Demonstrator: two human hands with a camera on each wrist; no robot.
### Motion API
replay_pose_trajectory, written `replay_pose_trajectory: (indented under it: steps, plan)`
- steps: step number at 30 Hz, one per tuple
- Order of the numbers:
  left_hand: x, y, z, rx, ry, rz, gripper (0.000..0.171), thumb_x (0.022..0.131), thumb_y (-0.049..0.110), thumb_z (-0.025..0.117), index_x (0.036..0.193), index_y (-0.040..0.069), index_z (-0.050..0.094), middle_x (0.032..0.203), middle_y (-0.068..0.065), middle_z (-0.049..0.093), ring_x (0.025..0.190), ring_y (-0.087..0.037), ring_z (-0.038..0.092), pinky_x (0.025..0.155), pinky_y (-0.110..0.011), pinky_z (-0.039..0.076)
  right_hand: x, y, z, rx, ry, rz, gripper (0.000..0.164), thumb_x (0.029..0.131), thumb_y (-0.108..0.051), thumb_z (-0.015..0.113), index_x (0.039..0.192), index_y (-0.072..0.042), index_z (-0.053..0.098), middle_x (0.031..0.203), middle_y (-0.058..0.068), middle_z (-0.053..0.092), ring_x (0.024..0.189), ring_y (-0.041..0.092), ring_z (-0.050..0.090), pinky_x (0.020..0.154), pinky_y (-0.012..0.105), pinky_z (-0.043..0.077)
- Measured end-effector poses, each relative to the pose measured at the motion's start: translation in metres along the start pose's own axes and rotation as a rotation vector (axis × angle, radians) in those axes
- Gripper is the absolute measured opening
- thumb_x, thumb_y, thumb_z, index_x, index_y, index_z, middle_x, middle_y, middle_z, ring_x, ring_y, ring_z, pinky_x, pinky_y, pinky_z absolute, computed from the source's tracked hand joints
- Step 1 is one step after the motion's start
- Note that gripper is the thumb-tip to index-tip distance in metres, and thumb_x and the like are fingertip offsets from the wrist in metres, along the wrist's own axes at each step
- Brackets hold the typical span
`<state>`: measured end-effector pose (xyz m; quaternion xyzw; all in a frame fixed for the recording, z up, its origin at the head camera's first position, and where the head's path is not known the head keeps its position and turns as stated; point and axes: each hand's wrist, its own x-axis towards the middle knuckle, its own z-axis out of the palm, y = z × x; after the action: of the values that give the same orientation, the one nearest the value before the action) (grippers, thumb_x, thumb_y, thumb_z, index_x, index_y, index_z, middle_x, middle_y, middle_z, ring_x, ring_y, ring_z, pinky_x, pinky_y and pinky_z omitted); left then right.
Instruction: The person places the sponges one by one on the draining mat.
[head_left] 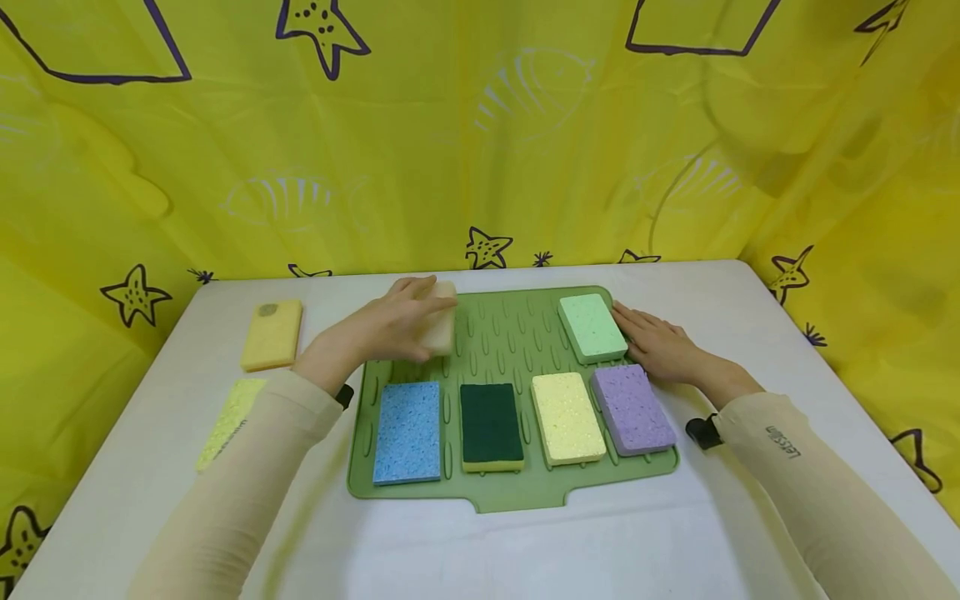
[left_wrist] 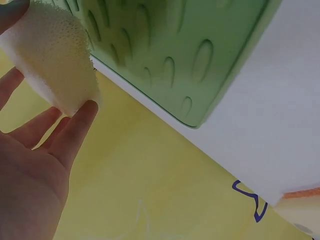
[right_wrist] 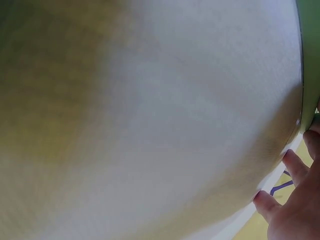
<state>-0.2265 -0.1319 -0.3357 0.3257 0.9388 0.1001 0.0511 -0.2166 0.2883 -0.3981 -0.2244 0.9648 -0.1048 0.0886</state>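
Green mat [head_left: 513,329] lies bare beside pale sponge [head_left: 446,332] in left hand [head_left: 392,322].

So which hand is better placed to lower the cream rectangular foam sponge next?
Likely the left hand: its fingers grip that sponge at the far left of the ridged green mat. The right hand lies by its right edge.

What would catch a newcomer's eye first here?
Probably the yellow curtain, printed with fish and stars, behind the white table. Next, the green mat in the middle, its near row of four running from the blue sponge at left to the purple sponge at right. At the mat's back-left corner, the left hand holds a cream sponge.
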Motion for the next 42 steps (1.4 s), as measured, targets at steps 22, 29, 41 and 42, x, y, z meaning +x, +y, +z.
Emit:
replay_pose_trajectory:
  steps: [22,29,41,42]
  plan:
    - [0.020,0.026,0.004,-0.067,-0.024,0.007,0.075,0.076,0.024,0.083,0.143,0.023,0.050,0.158,-0.021,0.028,0.136,-0.038,0.041,0.092,-0.047,0.055,-0.001,-0.002,-0.001,0.001,-0.010,0.013,0.057,0.105,-0.016,0.039,0.156,0.000,0.021,0.163,0.021,0.019,0.144,0.048,0.025,0.103,0.075,0.030]
    - [0.028,0.036,0.007,-0.096,-0.075,-0.022,0.076,0.079,0.027,0.082,0.145,0.028,0.046,0.161,-0.015,0.023,0.131,-0.034,0.044,0.091,-0.046,0.055,-0.001,-0.002,-0.001,-0.003,-0.002,0.007,0.056,0.105,-0.017,0.039,0.156,0.001,0.022,0.163,0.021,0.020,0.144,0.048,0.025,0.102,0.075,0.030]
    - [0.045,0.050,0.012,-0.114,-0.167,-0.035,0.087,0.079,0.022,0.080,0.153,0.030,0.035,0.167,-0.012,0.011,0.147,-0.032,0.028,0.106,-0.049,0.046,-0.001,-0.002,-0.001,-0.005,-0.005,0.011,0.057,0.105,-0.017,0.039,0.156,0.001,0.022,0.163,0.021,0.020,0.144,0.048,0.024,0.103,0.075,0.029]
    - [0.047,0.051,0.012,-0.105,-0.176,-0.032,0.089,0.079,0.023,0.080,0.154,0.030,0.033,0.167,-0.012,0.010,0.148,-0.032,0.026,0.107,-0.049,0.045,-0.001,-0.002,-0.001,-0.004,-0.005,0.012,0.057,0.105,-0.017,0.039,0.156,0.000,0.021,0.163,0.021,0.020,0.144,0.048,0.024,0.104,0.075,0.029]
